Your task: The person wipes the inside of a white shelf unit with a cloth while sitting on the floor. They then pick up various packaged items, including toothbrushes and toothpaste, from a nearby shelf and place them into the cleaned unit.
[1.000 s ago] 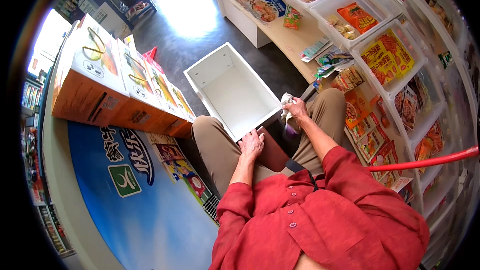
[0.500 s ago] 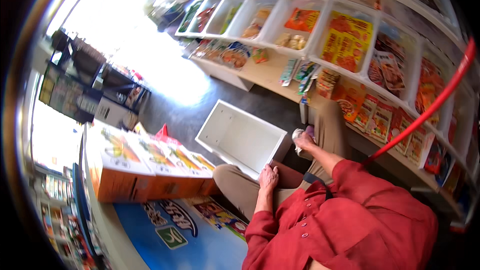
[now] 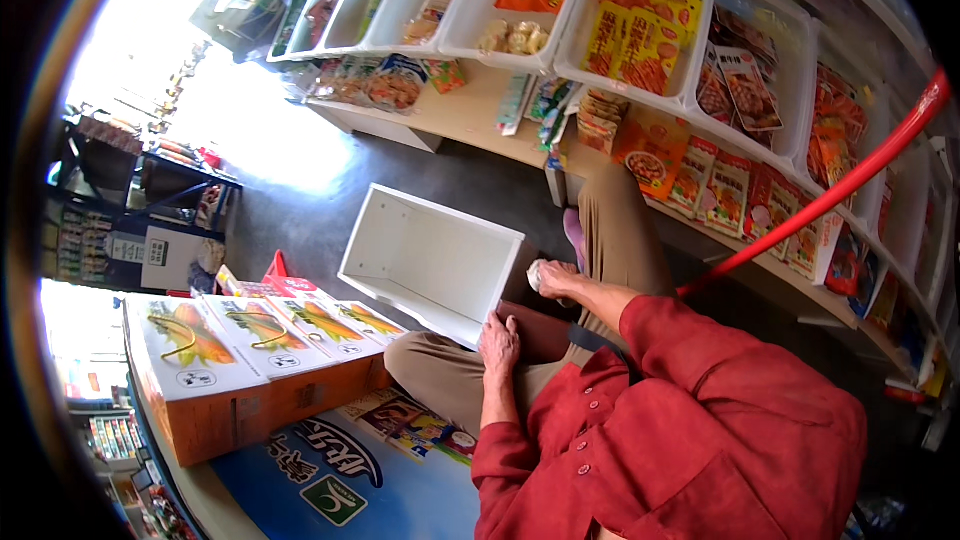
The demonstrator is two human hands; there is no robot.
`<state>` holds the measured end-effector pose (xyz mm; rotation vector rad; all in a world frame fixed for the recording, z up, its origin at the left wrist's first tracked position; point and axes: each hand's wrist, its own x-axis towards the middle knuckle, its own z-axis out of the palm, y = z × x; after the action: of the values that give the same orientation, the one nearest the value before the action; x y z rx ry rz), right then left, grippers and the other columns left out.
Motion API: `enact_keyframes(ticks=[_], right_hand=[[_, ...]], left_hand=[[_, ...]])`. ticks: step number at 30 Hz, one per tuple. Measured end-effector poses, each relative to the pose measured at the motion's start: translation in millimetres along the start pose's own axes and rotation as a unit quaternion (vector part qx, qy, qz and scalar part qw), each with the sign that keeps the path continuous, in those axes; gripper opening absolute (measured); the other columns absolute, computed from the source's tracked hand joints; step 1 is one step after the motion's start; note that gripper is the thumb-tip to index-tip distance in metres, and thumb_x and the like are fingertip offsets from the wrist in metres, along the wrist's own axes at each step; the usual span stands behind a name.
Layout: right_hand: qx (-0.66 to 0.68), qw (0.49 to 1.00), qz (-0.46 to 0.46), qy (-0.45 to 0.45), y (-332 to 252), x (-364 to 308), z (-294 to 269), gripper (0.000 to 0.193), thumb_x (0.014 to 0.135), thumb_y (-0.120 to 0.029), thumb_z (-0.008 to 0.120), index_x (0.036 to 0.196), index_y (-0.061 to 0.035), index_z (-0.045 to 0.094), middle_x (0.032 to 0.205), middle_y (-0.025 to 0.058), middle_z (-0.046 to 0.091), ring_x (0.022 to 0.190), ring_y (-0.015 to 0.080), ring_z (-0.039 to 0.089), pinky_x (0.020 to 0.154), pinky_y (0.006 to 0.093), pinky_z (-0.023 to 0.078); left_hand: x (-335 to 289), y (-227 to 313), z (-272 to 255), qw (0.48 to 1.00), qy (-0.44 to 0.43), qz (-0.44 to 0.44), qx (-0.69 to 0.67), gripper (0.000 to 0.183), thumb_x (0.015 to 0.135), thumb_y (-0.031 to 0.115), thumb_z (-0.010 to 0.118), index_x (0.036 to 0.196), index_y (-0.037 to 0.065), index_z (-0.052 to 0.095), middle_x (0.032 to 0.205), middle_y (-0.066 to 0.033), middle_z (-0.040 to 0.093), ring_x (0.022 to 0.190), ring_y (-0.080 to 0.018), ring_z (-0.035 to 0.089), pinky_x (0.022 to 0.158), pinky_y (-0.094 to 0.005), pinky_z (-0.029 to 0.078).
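A white open-topped box [image 3: 430,265], like a drawer, stands tilted in front of my knees, with its bare inside showing. My left hand [image 3: 498,343] is at its near right corner, fingers curled over the edge. To the right of the box, my right hand [image 3: 562,282] is closed round a crumpled white cloth [image 3: 536,275], just off the box's right side. A reddish-brown flat surface [image 3: 540,332] shows between my legs, partly hidden by my left hand.
White bins [image 3: 640,30] of packaged snacks line the shelf ahead and right, above a wooden ledge [image 3: 450,125] with more packets. Orange-and-white cartons [image 3: 250,360] stand on a blue printed surface [image 3: 400,485] at left. A red curved tube [image 3: 830,200] crosses the right side.
My right hand with the white cloth has come lower and closer to the box's right side. My left hand stays at the box corner. The whole view has shifted.
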<state>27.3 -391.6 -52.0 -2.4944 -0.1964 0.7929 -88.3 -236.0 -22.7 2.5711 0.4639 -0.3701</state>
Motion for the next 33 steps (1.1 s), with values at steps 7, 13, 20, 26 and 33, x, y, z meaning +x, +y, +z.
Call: enact_keyframes(ticks=[7, 13, 20, 26, 33], right_hand=[[-0.018, 0.999, -0.016, -0.026, 2, -2, 11, 0.022, 0.063, -0.011, 0.057, 0.082, -0.0017, 0.063, 0.084, 0.0204, 0.063, 0.081, 0.0345, 0.063, 0.063, 0.0426, 0.051], [-0.078, 0.991, -0.031, -0.100, -14, -8, 3, 0.022, 0.063, -0.011, 0.059, 0.083, -0.0027, 0.065, 0.087, 0.0174, 0.064, 0.084, 0.0318, 0.063, 0.065, 0.0418, 0.051], [-0.039, 0.997, 0.000, -0.063, -11, -8, -6, 0.051, 0.065, -0.012, 0.061, 0.113, -0.0020, 0.046, 0.102, 0.0249, 0.056, 0.097, 0.0371, 0.057, 0.076, 0.0464, 0.048], [0.138, 0.987, 0.077, 0.012, -1, -3, -7, 0.035, 0.070, -0.018, 0.056, 0.099, 0.0007, 0.057, 0.095, 0.0255, 0.059, 0.091, 0.0379, 0.058, 0.075, 0.0453, 0.048], [0.561, 0.820, -0.012, -0.118, 11, 19, -44, 0.020, 0.078, -0.021, 0.056, 0.077, -0.0021, 0.063, 0.077, 0.0130, 0.063, 0.069, 0.0215, 0.062, 0.063, 0.0349, 0.049]], left_hand=[[7, 0, -8, 0.999, -0.038, -0.019, -0.034, 0.056, 0.083, 0.043, 0.048, 0.124, 0.006, 0.038, 0.111, -0.0248, 0.050, 0.104, -0.0402, 0.047, 0.087, -0.0464, 0.039], [15, 12, -9, 0.996, -0.036, -0.072, -0.041, 0.061, 0.080, 0.048, 0.051, 0.125, 0.010, 0.038, 0.114, -0.0243, 0.050, 0.103, -0.0427, 0.047, 0.088, -0.0489, 0.037], [13, 21, 11, 0.998, 0.059, -0.022, -0.005, 0.061, 0.080, 0.040, 0.055, 0.126, 0.004, 0.036, 0.119, -0.0234, 0.045, 0.109, -0.0391, 0.044, 0.089, -0.0492, 0.035], [17, 21, 15, 0.996, 0.064, 0.056, 0.027, 0.045, 0.081, 0.034, 0.055, 0.117, 0.007, 0.048, 0.115, -0.0229, 0.046, 0.107, -0.0374, 0.045, 0.085, -0.0479, 0.037], [22, 22, 7, 0.994, -0.002, 0.057, 0.093, 0.044, 0.082, 0.037, 0.053, 0.114, 0.008, 0.049, 0.120, -0.0260, 0.039, 0.108, -0.0409, 0.041, 0.085, -0.0500, 0.036]])
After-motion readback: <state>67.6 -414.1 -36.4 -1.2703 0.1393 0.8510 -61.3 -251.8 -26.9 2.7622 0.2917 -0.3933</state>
